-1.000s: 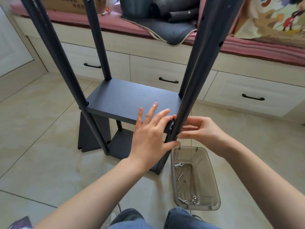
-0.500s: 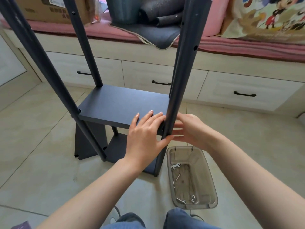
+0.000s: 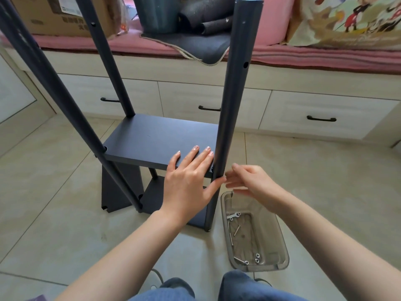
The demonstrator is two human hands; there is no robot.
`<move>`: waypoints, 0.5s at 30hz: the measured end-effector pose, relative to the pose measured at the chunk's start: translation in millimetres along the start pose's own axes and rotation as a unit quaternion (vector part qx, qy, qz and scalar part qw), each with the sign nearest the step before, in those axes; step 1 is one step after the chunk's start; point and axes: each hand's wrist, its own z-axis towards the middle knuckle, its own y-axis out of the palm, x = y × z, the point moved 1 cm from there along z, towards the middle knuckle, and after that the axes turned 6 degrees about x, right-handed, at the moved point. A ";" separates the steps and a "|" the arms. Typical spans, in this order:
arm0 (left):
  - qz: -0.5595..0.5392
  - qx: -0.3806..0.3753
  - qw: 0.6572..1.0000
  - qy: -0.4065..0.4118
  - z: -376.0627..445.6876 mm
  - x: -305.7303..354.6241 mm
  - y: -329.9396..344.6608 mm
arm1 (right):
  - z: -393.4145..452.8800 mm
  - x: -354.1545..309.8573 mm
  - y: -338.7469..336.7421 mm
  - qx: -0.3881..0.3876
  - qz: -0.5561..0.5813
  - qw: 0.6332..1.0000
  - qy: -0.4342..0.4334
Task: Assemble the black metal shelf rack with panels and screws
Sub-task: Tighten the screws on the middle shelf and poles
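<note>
Head view: left hand (image 3: 191,179) lies flat & open on the upper panel (image 3: 156,140)'s front-right corner against the post (image 3: 233,105), right hand (image 3: 251,183) blurred, loosely open, apparently empty, beside the post above the screw tray (image 3: 280,242) – w/o a screw in, that corner could slip down if pressure eases.

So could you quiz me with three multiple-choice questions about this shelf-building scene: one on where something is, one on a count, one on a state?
1. Where is the clear bin of screws?
A. On the pink cushion
B. On the floor right of the near pole
C. On the upper panel

2. How many drawer handles show?
A. Three
B. One
C. Six

3. The left hand is:
A. Fisted around a screwdriver
B. Inside the bin
C. Open, flat on the upper panel

Answers: B, it sits on tile beside the near pole; A, three black handles are visible; C, fingers lie spread on the panel.
</note>
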 end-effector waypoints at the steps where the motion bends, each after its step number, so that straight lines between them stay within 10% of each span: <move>1: 0.001 -0.002 1.000 0.000 0.1 0.5 -0.3 | -3.0 15.6 -1.7 0.016 -0.047 0.999 0.005; 6: 0.013 -0.008 1.000 -0.001 0.6 1.9 -1.2 | -11.0 96.5 4.8 -0.023 -0.294 0.955 -0.042; 15: 0.027 -0.014 1.000 0.006 0.3 1.7 -0.9 | -10.7 152.7 49.4 -0.124 -0.388 0.913 -0.006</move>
